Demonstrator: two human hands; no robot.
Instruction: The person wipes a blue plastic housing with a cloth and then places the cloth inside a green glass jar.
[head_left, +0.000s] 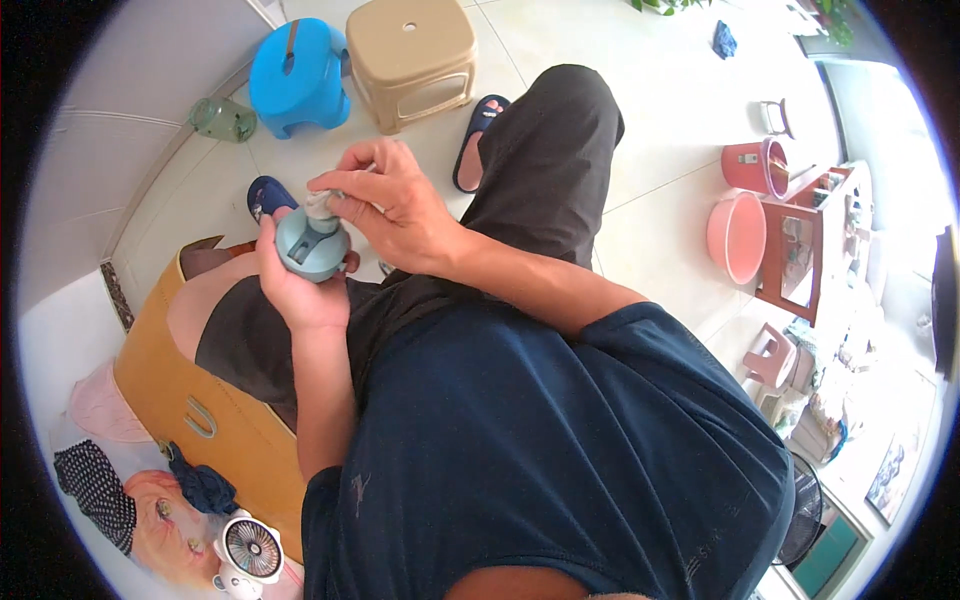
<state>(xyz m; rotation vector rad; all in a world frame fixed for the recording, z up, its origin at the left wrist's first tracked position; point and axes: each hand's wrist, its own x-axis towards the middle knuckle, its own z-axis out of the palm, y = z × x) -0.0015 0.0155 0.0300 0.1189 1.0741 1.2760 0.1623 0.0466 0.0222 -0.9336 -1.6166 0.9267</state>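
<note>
Above my lap, my left hand [308, 300] cups a round blue-grey lid [312, 262] from below, its fingers curled around the rim. A darker slot runs across the lid's top face. My right hand [400, 210] pinches a small wad of white cloth or tissue [322, 204] between thumb and fingers. This wad is pressed against the raised part at the lid's far edge. Whether anything is attached under the lid is hidden by my left hand.
Ahead on the tiled floor stand a blue stool [290, 75], a tan stool [412, 45] and a greenish clear jar [222, 119]. A yellow-brown seat [225, 400] is at my left, with a small white fan [252, 548] nearby. Far right are a pink basin [738, 238] and bucket [746, 168].
</note>
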